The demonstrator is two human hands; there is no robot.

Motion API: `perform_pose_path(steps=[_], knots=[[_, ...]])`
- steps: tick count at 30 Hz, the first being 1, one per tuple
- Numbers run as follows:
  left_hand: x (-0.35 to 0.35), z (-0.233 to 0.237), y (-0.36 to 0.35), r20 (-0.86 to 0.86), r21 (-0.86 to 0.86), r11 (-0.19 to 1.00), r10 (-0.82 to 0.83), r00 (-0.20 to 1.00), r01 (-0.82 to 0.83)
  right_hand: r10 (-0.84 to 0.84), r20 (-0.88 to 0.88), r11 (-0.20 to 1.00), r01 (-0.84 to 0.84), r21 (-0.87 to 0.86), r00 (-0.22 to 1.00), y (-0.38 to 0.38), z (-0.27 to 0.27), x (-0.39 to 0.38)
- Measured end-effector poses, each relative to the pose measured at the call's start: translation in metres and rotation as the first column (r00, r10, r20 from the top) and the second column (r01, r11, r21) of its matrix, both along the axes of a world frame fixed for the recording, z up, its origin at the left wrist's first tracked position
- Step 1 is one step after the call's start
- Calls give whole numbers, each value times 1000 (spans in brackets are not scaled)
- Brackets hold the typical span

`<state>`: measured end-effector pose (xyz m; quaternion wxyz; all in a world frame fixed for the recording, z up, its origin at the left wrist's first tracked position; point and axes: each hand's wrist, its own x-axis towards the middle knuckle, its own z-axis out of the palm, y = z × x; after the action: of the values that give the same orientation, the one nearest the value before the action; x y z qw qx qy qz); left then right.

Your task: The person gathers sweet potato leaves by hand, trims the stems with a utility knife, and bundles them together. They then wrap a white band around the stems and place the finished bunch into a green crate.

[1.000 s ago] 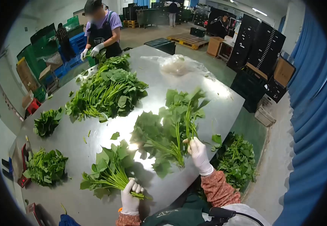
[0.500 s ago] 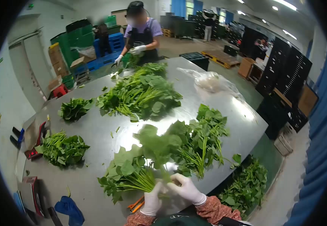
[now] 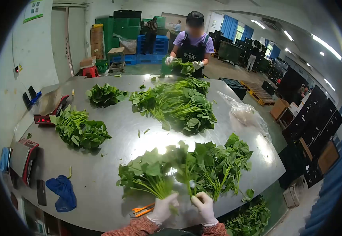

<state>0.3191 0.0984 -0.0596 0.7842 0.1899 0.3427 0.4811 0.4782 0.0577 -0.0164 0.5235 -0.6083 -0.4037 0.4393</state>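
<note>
My left hand (image 3: 164,209), in a white glove, is closed around the stems of a bunch of leafy greens (image 3: 147,175) at the table's near edge. Just to its right, my gloved right hand (image 3: 205,208) pinches the stem of a leafy green sprig (image 3: 186,167), its leaves blurred and pointing away from me. Beyond and to the right lies a loose pile of greens (image 3: 224,165), partly behind the sprig. An orange utility knife (image 3: 142,210) rests on the metal table (image 3: 112,173) beside my left hand.
Across the table a person (image 3: 192,43) in white gloves handles greens behind a large heap (image 3: 179,104). Smaller bunches (image 3: 82,131) lie at left near red scales (image 3: 29,157) and a blue cloth (image 3: 63,192). A plastic bag (image 3: 247,114) lies at right; more greens (image 3: 253,218) sit below the table edge.
My hands have moved apart, and the right now holds its sprig separate from the left hand's bunch. My view has tilted up and turned left. The person opposite has raised their greens.
</note>
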Motion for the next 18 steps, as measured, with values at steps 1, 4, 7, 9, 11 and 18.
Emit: perform_pose_path(steps=[1, 4, 7, 9, 11, 18], knots=[[-7, 5, 4, -9, -39, 999, 28, 1000, -28, -27, -8, 1000, 27, 10, 1000, 0, 10, 1], [-15, 5, 10, -23, -32, 999, 13, 1000, -14, 9, 50, 999, -11, 33, 999, 1, 15, 3], [-1, 19, -3, -2, 76, 993, -96, 995, 96, 155, -28, 988, -155, 30, 987, 4, 19, -14], [-1, 18, -6, -53, 114, 982, -144, 988, 149, 225, -110, 969, -234, -74, 968, 3, 20, -20], [-8, 14, -3, -170, 182, 966, -155, 973, 185, 290, 54, 957, -290, 0, 956, 6, -6, -11], [1, 45, 4, 55, -87, 996, 24, 998, -19, -15, -8, 964, 17, 266, 1000, -1, -6, -30]])
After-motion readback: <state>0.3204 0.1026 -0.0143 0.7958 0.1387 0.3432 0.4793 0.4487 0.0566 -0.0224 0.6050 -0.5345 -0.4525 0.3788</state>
